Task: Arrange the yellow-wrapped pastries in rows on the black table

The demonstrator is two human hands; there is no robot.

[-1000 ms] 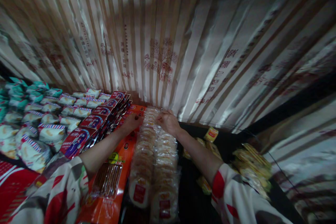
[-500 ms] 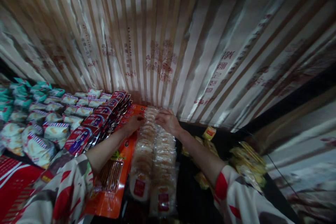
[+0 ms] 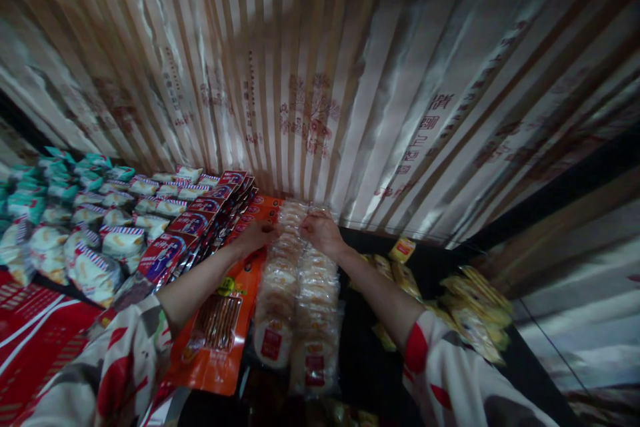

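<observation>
Two side-by-side rows of round flat cakes in clear wrappers run away from me, a left row (image 3: pixel 274 303) and a right row (image 3: pixel 316 320), overlapping one another. The front packs show red labels. My left hand (image 3: pixel 256 237) is closed at the far part of the left row, its fingertips pinching a wrapped cake. At the far end of the right row, my right hand (image 3: pixel 323 233) has its fingers pressed together on a wrapped cake. The exact edges they grip are partly hidden. Under my left forearm lie orange snack bags (image 3: pixel 220 340) with brown sticks showing through a window.
Purple-red packets (image 3: pixel 173 250) and white striped packs (image 3: pixel 123 243) stand in rows to the left, with teal packs (image 3: pixel 25 203) beyond. Yellow packets (image 3: pixel 473 307) lie on the black surface (image 3: pixel 370 347) at right. A pleated printed curtain (image 3: pixel 310 80) hangs close behind.
The view has shifted slightly, so the goods sit a little to the right. Both hands stay at the far part of the cake rows, with only small finger movement.
</observation>
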